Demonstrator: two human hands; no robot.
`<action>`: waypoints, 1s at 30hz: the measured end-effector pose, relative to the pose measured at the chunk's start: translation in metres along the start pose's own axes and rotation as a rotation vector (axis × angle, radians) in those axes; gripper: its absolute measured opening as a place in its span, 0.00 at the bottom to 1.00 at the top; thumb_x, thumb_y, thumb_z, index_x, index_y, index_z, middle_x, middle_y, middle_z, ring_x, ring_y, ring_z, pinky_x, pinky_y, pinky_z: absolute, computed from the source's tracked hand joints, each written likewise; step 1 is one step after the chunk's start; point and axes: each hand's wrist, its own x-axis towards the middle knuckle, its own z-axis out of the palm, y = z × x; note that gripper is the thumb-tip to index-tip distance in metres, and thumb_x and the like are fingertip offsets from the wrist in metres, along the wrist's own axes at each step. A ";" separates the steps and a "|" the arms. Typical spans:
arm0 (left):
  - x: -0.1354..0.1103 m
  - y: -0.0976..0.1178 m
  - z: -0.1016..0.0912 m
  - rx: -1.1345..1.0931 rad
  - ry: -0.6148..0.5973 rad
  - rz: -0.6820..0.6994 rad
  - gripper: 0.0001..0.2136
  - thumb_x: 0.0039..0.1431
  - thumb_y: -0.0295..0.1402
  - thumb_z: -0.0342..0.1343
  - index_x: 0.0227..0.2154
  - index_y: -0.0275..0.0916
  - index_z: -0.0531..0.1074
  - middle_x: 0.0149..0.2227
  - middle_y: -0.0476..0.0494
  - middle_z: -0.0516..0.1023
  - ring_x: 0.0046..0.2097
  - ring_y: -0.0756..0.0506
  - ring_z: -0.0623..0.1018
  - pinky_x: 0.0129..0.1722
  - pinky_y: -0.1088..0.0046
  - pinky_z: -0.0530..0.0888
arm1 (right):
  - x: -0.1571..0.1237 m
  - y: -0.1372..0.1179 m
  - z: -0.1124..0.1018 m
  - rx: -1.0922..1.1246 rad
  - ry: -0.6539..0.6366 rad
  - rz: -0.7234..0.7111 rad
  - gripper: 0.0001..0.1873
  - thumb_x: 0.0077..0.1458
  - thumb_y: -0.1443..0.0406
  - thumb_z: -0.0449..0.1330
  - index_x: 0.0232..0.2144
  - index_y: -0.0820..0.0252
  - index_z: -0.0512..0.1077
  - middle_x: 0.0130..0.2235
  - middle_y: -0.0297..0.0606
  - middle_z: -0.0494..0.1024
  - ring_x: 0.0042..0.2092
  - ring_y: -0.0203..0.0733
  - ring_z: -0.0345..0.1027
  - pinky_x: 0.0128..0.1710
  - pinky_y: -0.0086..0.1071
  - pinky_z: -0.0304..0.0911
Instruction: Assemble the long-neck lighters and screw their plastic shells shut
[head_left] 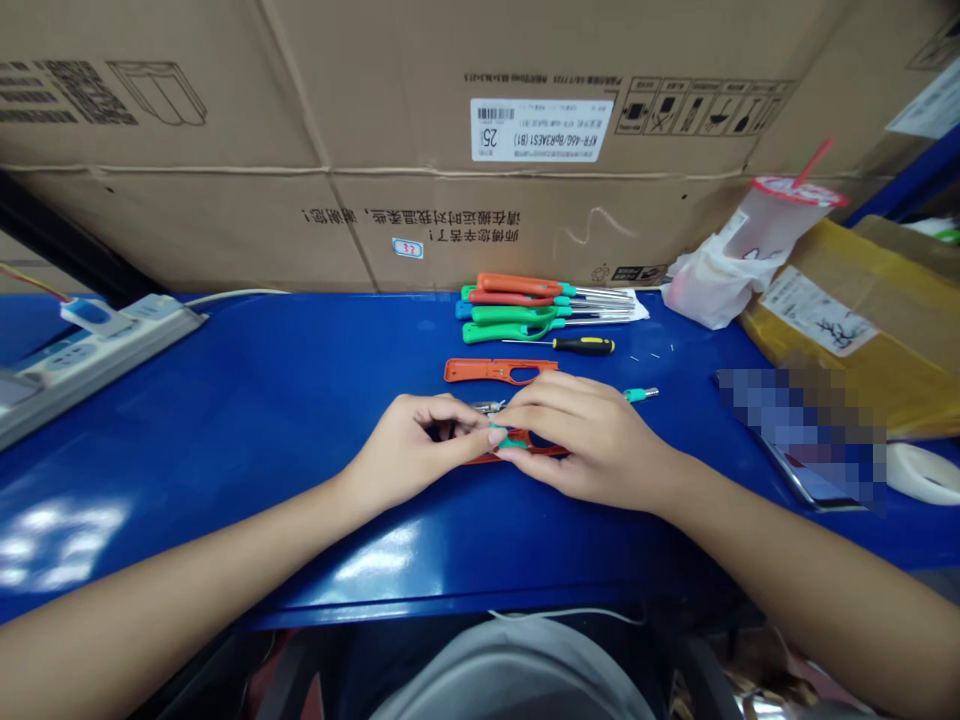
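My left hand point(420, 445) and my right hand point(585, 435) meet over the blue table, fingers pinched together on a small green plastic part point(513, 442). Under the fingers lies an orange handle half point(551, 450) of a long-nosed lighter, mostly covered. A small metal piece point(487, 407) shows just behind my left fingers. Beyond the hands rests another orange handle half point(480, 370), its inner side up. A teal nozzle piece with a metal end point(640, 395) lies to the right of my right hand.
Several long-nosed lighters point(517, 315) are piled at the back, with a black and yellow screwdriver point(585, 346) before them. Tiny screws point(655, 355) lie nearby. A phone point(802, 440), a yellow parcel point(885, 320) and a bagged drink cup point(772, 225) occupy the right; a power strip point(97, 350), the left.
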 end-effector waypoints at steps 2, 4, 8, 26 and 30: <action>0.000 -0.001 0.000 -0.020 -0.016 -0.036 0.13 0.58 0.43 0.68 0.28 0.38 0.83 0.26 0.47 0.81 0.27 0.49 0.75 0.27 0.73 0.72 | 0.000 0.000 0.000 0.025 -0.012 0.025 0.06 0.67 0.63 0.61 0.44 0.55 0.77 0.44 0.41 0.85 0.44 0.45 0.78 0.45 0.41 0.72; 0.001 -0.003 0.001 -0.011 -0.026 -0.055 0.13 0.59 0.43 0.68 0.29 0.38 0.84 0.27 0.46 0.82 0.27 0.48 0.76 0.27 0.72 0.71 | 0.000 0.001 0.000 0.090 -0.035 0.075 0.05 0.66 0.64 0.62 0.43 0.56 0.77 0.43 0.40 0.85 0.44 0.45 0.78 0.45 0.40 0.72; 0.001 -0.006 -0.001 0.150 -0.022 0.077 0.13 0.59 0.46 0.68 0.35 0.39 0.84 0.32 0.45 0.84 0.31 0.47 0.77 0.32 0.70 0.75 | -0.003 0.013 -0.009 0.205 -0.156 0.248 0.06 0.62 0.65 0.65 0.42 0.56 0.79 0.42 0.39 0.85 0.43 0.43 0.79 0.46 0.37 0.72; 0.018 -0.027 -0.035 0.666 -0.008 0.304 0.12 0.68 0.43 0.59 0.45 0.43 0.82 0.45 0.42 0.81 0.48 0.40 0.78 0.49 0.61 0.74 | -0.018 0.063 -0.051 -0.047 -0.354 0.428 0.11 0.60 0.60 0.62 0.41 0.58 0.80 0.42 0.44 0.82 0.43 0.48 0.76 0.42 0.38 0.67; 0.020 -0.029 -0.034 0.615 -0.032 0.244 0.13 0.68 0.44 0.59 0.40 0.41 0.81 0.41 0.43 0.82 0.44 0.41 0.78 0.44 0.64 0.74 | -0.023 0.075 -0.054 -0.039 -0.402 0.461 0.12 0.60 0.58 0.62 0.40 0.57 0.81 0.42 0.44 0.82 0.41 0.48 0.76 0.43 0.39 0.67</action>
